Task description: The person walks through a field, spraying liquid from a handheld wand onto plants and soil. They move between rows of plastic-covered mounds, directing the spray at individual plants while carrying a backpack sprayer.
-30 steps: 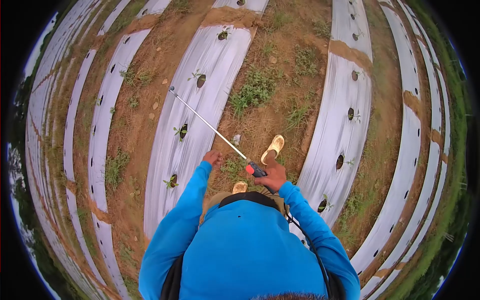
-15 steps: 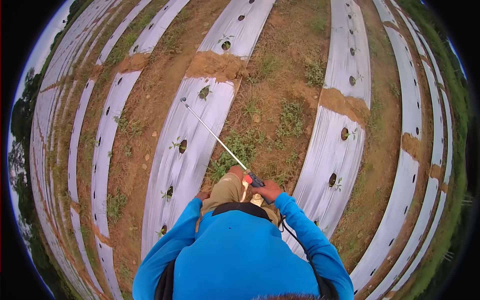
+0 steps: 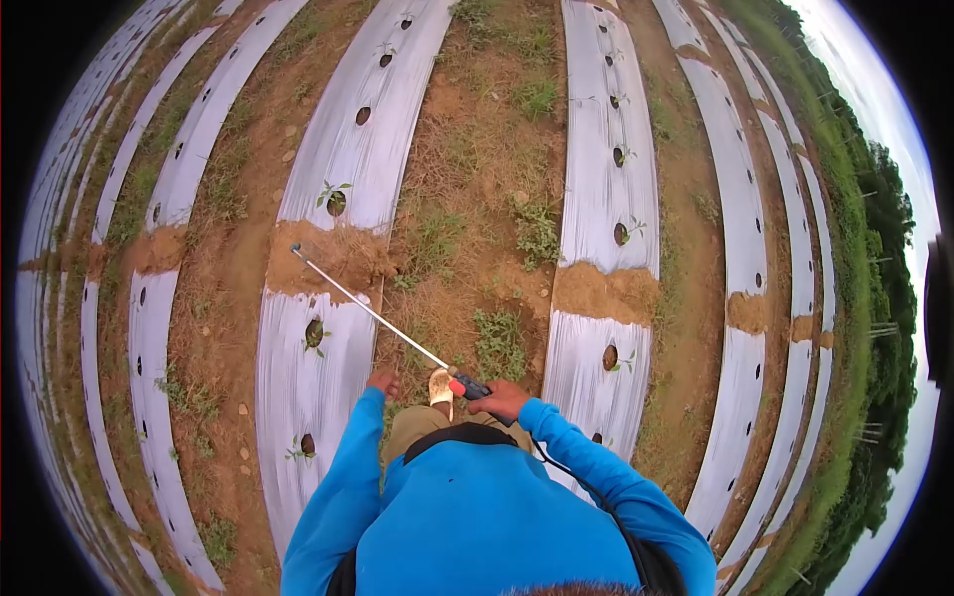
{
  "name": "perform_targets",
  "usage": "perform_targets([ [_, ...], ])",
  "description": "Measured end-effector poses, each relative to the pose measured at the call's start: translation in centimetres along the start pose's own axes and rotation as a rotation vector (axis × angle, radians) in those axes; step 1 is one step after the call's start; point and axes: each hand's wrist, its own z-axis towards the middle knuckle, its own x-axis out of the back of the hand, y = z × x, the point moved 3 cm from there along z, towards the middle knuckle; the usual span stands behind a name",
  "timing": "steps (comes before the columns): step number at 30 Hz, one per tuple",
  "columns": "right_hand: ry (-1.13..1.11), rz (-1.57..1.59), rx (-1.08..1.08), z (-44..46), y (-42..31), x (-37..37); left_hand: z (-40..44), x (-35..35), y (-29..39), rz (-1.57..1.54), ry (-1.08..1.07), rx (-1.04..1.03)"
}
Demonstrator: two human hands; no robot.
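My right hand (image 3: 505, 399) is closed around the dark handle of a sprayer wand (image 3: 373, 311) with a red part at the grip. Its thin white lance slants up and left, and the nozzle (image 3: 295, 248) hangs over a band of soil (image 3: 333, 260) across the left plastic-covered bed. Beside my left thigh, my left hand (image 3: 385, 383) holds nothing, its small visible fingers loosely apart. A seedling (image 3: 316, 335) grows from a hole in the plastic below the nozzle, and another seedling (image 3: 335, 197) stands above it.
A black hose (image 3: 571, 471) runs along my right arm. Silvery plastic-mulched beds (image 3: 596, 368) with planted holes lie on both sides. Between them is a dirt path with weeds (image 3: 500, 343) and dry grass. My shoe (image 3: 441, 385) is on the path. Trees (image 3: 879, 258) border the field at right.
I have moved forward along the path, and the view has turned. The nozzle has passed from over the plastic to the soil band. My left hand has swung forward; my right still grips the wand.
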Motion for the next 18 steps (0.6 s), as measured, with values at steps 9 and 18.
perform_targets([
  [9,0.085,0.184,0.154,15.7,-7.7,19.1,14.7,1.3,19.9,-0.011,0.072,0.002],
  [18,0.070,0.211,0.160,25.4,-20.1,45.1,19.5,0.3,36.9,0.341,0.150,0.214],
])
